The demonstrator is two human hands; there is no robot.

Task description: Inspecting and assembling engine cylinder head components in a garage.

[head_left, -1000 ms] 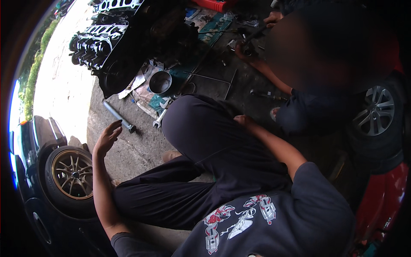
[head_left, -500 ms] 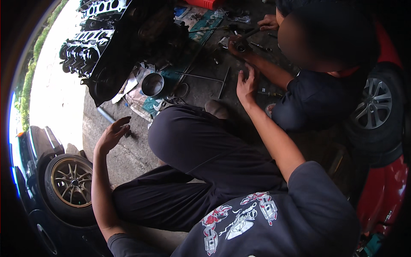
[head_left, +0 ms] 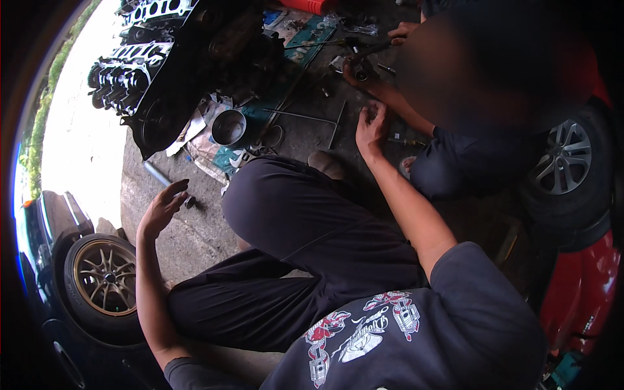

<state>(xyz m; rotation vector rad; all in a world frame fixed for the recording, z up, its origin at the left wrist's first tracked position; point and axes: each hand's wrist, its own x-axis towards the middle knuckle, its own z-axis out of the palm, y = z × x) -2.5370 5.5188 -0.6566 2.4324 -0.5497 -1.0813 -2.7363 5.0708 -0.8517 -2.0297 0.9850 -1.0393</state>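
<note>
My left hand is raised over the concrete to the left of my knees, fingers apart and nothing in them. A grey tube lies on the ground just beyond it. My right hand is lifted to the right of my knees, its fingers loosely bent and apart, with no object visible in it. Near its fingertips, a co-worker's hand grips a dark metal part with a round opening. The co-worker's other hand is farther back. A long T-shaped wrench lies on the floor left of my right hand.
An engine with its ports exposed stands at the far left. Close to it are a round metal bowl and an open-end wrench. A bronze wheel is at left, a silver wheel at right. A red case lies at the back.
The co-worker has leaned farther left and nearer, over the metal part. My right hand's fingers have bent slightly more. My left hand has shifted a little left.
</note>
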